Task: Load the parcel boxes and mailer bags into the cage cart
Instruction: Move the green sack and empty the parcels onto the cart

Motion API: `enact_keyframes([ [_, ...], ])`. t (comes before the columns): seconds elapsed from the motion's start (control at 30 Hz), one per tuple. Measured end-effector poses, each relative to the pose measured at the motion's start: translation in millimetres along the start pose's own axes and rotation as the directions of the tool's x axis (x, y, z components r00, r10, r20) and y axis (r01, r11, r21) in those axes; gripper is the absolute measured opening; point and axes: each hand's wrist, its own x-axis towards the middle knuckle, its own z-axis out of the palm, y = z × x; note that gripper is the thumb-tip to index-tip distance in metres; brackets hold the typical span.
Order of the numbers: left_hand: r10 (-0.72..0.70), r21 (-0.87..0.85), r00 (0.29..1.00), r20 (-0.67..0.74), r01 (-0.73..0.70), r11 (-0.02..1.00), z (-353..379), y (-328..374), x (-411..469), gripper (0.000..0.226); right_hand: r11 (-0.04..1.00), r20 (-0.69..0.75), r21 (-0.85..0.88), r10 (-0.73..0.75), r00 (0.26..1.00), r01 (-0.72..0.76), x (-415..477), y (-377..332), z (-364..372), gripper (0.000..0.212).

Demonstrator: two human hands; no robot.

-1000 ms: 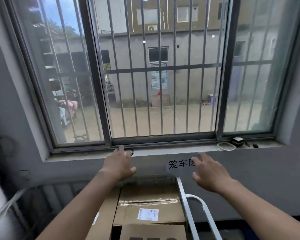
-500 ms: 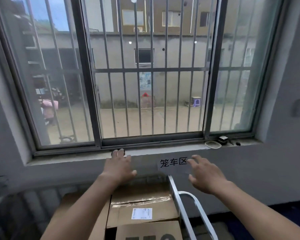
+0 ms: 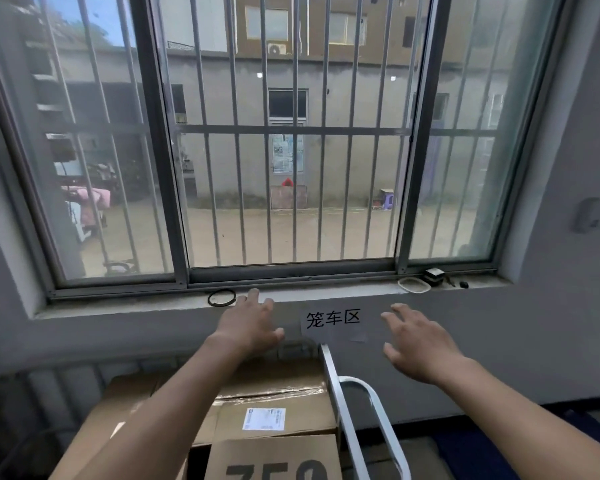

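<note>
Brown parcel boxes sit stacked in the cage cart below me: a taped box with a white label [image 3: 274, 407], a box printed with large dark numbers [image 3: 274, 459] in front of it, and another box [image 3: 118, 417] to the left, partly behind my arm. The cart's metal side rail [image 3: 340, 403] and its curved handle [image 3: 378, 410] rise at the right of the boxes. My left hand [image 3: 248, 323] hovers open above the boxes, fingers spread toward the wall. My right hand [image 3: 418, 342] is open too, held out right of the rail. Neither holds anything.
A grey wall with a paper sign [image 3: 333, 320] stands right behind the cart. Above it runs a window sill [image 3: 326, 294] carrying a black ring [image 3: 221, 297], a white dish [image 3: 414, 285] and small dark items. A barred window [image 3: 291, 150] fills the upper view.
The view has shifted slightly, so the window and sill sit differently in frame. Both hands stay empty and spread above the cart, in nearly the same pose.
</note>
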Motion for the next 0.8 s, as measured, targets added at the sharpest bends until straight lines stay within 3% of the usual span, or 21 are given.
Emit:
enact_keyframes([
  [0.2, 0.010, 0.020, 1.000, 0.010, -0.010, 1.000, 4.4, 69.4, 20.3, 0.061, 1.000, 0.007, 0.002, -0.004, 1.000, 0.004, 1.8, 71.6, 5.8, 0.061],
  [0.53, 0.017, -0.058, 1.000, -0.016, -0.018, 0.998, 14.6, 245.6, 77.9, 0.061, 0.999, 0.020, 0.036, -0.026, 0.999, 0.026, 7.6, 243.6, 5.4, 0.062],
  [0.8, -0.088, -0.018, 0.994, 0.059, 0.089, 0.996, 26.5, 304.0, 99.8, 0.059, 0.996, 0.064, 0.086, 0.014, 0.998, -0.020, 20.1, 304.4, 17.9, 0.058],
])
